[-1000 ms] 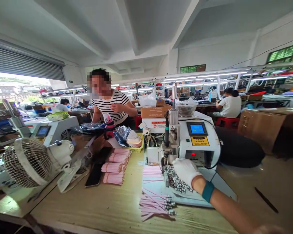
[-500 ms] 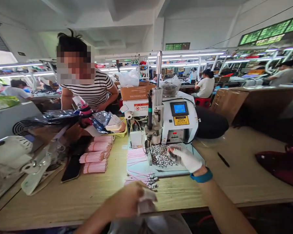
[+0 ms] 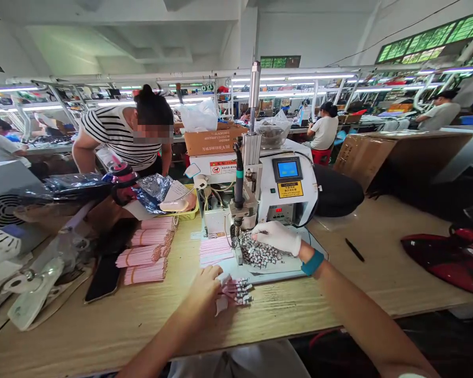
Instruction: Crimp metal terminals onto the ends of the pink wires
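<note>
White finger covers show on my left hand (image 3: 207, 283), which is curled over a cluster of pink wires (image 3: 232, 287) with small metal ends on the table. Thumb and finger lie on either side of these wires, and the palm side is hidden. My right hand (image 3: 278, 237), in a white glove with a teal wristband, reaches over a heap of small metal connectors (image 3: 262, 254). Its fingertips are drawn together beside the tip of the soldering machine (image 3: 238, 218); what they hold is too small to make out. More pink wires (image 3: 216, 248) lie on the machine's base.
Banded bundles of pink wire (image 3: 145, 270) lie left, beside a dark phone-like slab (image 3: 104, 278). A yellow basket (image 3: 189, 212) stands behind them. A black pen (image 3: 355, 250) and a red glossy object (image 3: 441, 257) lie right. A person in stripes (image 3: 114, 136) bends across the table.
My left hand has moved up and left from the table's front edge onto the pink wires. My right hand has shifted left toward the soldering tip. The person in stripes has bent forward.
</note>
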{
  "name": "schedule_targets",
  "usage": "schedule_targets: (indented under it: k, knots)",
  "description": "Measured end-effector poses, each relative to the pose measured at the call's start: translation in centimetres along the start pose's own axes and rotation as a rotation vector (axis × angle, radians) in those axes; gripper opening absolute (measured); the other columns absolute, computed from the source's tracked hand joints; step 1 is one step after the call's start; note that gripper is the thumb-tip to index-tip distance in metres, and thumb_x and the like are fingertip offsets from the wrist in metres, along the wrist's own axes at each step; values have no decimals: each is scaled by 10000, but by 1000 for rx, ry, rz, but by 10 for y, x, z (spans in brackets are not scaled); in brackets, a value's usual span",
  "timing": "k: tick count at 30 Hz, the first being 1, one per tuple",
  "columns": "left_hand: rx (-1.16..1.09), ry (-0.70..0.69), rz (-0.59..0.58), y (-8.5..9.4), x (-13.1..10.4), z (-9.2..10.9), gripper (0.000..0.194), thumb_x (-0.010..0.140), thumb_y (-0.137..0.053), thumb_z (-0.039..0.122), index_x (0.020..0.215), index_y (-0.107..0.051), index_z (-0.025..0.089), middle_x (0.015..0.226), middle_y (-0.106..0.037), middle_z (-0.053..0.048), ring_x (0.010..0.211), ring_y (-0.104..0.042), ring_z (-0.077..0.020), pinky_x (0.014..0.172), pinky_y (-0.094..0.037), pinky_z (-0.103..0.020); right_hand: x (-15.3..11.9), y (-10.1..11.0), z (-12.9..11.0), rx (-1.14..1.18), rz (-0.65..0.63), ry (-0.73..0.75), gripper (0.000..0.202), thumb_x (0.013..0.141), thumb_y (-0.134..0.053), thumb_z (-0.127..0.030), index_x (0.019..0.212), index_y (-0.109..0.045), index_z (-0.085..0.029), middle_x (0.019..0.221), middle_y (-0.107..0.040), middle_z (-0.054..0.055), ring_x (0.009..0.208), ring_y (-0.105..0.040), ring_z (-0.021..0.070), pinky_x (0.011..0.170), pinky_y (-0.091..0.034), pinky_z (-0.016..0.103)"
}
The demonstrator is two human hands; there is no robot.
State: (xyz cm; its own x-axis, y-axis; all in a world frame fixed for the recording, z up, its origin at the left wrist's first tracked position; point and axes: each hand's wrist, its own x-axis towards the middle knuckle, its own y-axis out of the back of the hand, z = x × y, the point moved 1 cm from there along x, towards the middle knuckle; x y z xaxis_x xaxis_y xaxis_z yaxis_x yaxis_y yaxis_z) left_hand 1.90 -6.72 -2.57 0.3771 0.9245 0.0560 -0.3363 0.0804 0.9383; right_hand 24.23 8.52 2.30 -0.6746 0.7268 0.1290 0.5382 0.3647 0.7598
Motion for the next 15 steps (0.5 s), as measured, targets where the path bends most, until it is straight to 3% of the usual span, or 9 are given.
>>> schedule_targets:
  k: [4, 8, 12, 15]
  knots:
    - [87, 75, -20, -12, -11, 10, 250, 916, -432, 246, 961, -676, 210, 983, -621, -72, 938, -553, -228, 832, -443, -361, 5, 16, 0, -27, -1, 1, 292, 849, -519, -366, 839, -714, -149, 792, -692, 41, 747, -615, 179, 665, -393, 259]
    - [177, 42, 48, -20, -17, 11, 241, 863, -501, 173, 1000, -691, 230, 1135, -599, -89, 1007, -543, -261, 859, -457, -400, 4, 22, 8, -45, 48, -8, 298, 853, -509, -361, 867, -721, -152, 830, -701, 43, 759, -618, 180, 674, -396, 260]
    - [149, -59, 154, -39, -22, 8, 442, 831, -505, 98, 1229, -593, 269, 1179, -591, -90, 1007, -546, -237, 843, -481, -366, 1, 3, 15, -63, 76, -70, 268, 848, -509, -315, 880, -727, -162, 859, -712, 53, 802, -634, 195, 696, -409, 267]
    - [133, -107, 156, -46, -25, 6, 482, 845, -490, 85, 1283, -547, 279, 1111, -626, -78, 956, -563, -216, 804, -487, -349, 3, -19, 14, -97, 83, -61, 208, 813, -548, -253, 869, -732, -173, 905, -714, 49, 860, -633, 196, 755, -415, 267]
